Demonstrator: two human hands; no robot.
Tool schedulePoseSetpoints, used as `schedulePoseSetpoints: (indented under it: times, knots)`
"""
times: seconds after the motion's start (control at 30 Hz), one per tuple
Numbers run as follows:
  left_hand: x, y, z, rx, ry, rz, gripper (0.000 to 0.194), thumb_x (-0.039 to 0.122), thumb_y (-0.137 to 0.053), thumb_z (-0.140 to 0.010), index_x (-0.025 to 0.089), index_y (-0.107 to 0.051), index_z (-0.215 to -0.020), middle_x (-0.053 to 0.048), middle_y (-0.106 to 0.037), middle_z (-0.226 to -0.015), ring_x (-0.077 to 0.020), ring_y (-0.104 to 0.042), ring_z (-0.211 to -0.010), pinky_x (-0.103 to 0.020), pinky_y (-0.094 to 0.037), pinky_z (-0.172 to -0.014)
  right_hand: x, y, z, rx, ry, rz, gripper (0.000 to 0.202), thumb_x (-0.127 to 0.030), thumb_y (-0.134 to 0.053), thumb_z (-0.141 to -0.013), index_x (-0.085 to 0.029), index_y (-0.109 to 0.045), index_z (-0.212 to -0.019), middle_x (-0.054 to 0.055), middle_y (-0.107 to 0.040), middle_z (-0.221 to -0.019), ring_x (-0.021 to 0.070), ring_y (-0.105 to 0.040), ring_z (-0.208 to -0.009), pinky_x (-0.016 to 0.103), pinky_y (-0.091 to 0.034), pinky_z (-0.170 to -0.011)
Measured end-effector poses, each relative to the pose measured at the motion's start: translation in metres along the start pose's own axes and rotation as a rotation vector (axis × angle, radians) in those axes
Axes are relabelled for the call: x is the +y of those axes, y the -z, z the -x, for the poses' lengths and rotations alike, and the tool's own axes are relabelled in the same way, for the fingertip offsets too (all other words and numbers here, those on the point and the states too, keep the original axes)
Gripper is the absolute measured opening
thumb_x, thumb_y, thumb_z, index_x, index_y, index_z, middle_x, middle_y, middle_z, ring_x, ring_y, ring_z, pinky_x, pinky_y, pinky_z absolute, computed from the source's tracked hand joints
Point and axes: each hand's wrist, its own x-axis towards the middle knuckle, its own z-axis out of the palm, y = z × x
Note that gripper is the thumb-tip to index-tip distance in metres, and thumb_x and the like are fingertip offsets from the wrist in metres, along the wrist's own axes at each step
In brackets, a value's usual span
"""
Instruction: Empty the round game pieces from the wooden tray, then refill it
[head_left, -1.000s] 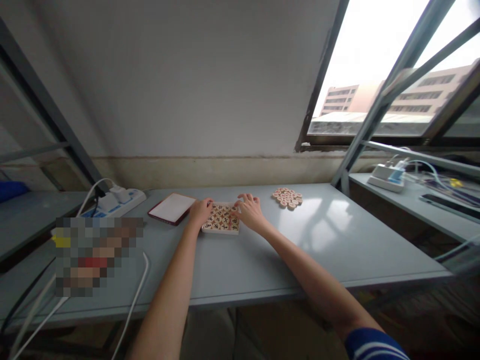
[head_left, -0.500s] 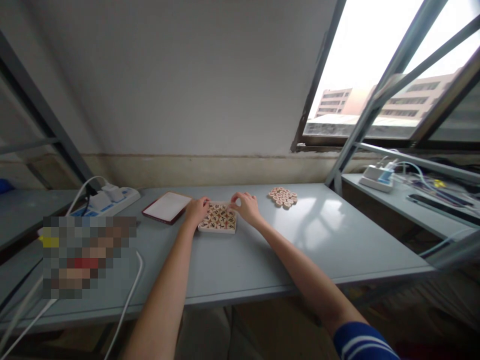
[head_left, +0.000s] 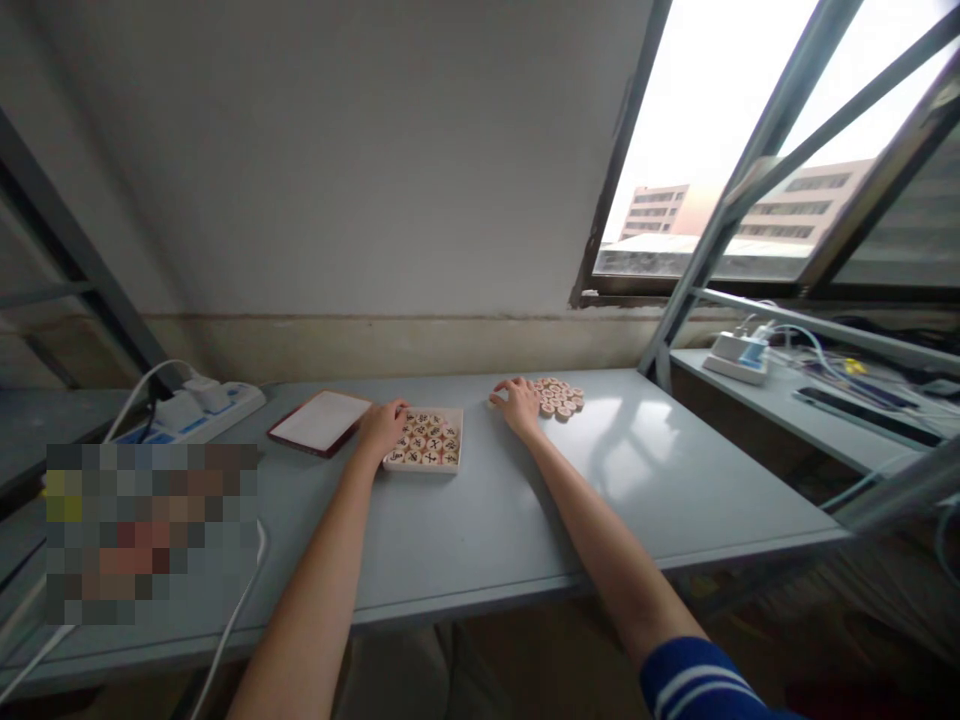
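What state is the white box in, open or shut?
Open: round pieces with dark characters show from above inside the white box.

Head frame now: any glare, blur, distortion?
Head view: sky through the window blown white, glare patches on the desk's right side, wall dim; also head view: window frame leans, mosaic masks the lower left, boxed pieces soft, fine strokes hard to read.

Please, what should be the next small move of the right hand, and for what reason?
The right hand should probably set the small pale thing at its fingertips, if it is a held piece, on the grey table. The hand is just left of the loose round pieces, while the left hand is at the left side of the box.
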Motion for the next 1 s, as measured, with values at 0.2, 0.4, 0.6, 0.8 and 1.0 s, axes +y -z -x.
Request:
schedulePoseSetpoints:
  times: [0.2,0.4,0.6,0.8,1.0]
  knots:
    - [-0.002,-0.001,0.000,0.005,0.006,0.063,0.028,0.028,-0.038,-0.083,0.020,-0.060,-0.098,-0.006,-0.066,-0.089,-0.0180,-0.058,-0.083,-0.025,-0.039,-0.072,0.013,0.012,-0.006,0.161,-0.109,0.151,0.032,-0.007,-0.032,-0.080,-0.013,-0.055,-0.101,0.016,-0.050,-0.098,0.0269,-0.041,-0.095,0.037,-0.027,-0.076]
    - [-0.001,0.002,0.001,-0.021,0.027,0.080,0.028,0.028,-0.038,-0.083,0.020,-0.061,-0.097,-0.006,-0.066,-0.090,-0.0178,-0.057,-0.085,-0.025,-0.038,-0.074,-0.038,0.036,0.015,0.086,0.306,-0.025,0.024,-0.020,-0.038,-0.083,-0.020,-0.058,-0.095,0.008,-0.051,-0.095,0.0208,-0.041,-0.092,0.030,-0.030,-0.075]
    - [0.001,0.003,0.002,-0.006,0.028,0.068,0.029,0.030,-0.037,-0.083,0.020,-0.060,-0.098,-0.007,-0.065,-0.091,-0.0183,-0.057,-0.086,-0.026,-0.038,-0.075,-0.069,0.034,0.039,-0.230,0.517,0.019,0.027,-0.043,-0.049,-0.079,-0.022,-0.065,-0.078,0.007,-0.052,-0.088,0.0199,-0.043,-0.088,0.032,-0.029,-0.073]
    - [-0.001,0.001,0.000,-0.017,0.038,0.110,0.029,0.032,-0.039,-0.082,0.020,-0.061,-0.097,-0.006,-0.066,-0.090,-0.0178,-0.058,-0.083,-0.024,-0.039,-0.069,-0.058,0.028,0.033,-0.341,0.497,-0.122,0.029,-0.051,-0.057,-0.071,-0.026,-0.064,-0.084,0.004,-0.053,-0.094,0.0190,-0.044,-0.092,0.029,-0.031,-0.073]
    - [-0.002,0.000,0.000,-0.040,0.044,0.161,0.029,0.031,-0.039,-0.082,0.020,-0.062,-0.097,-0.005,-0.066,-0.092,-0.0164,-0.058,-0.082,-0.023,-0.039,-0.068,-0.060,0.027,0.027,-0.395,0.425,-0.283,0.021,-0.040,-0.064,-0.066,-0.025,-0.063,-0.081,0.000,-0.061,-0.085,0.0158,-0.051,-0.084,0.027,-0.033,-0.072]
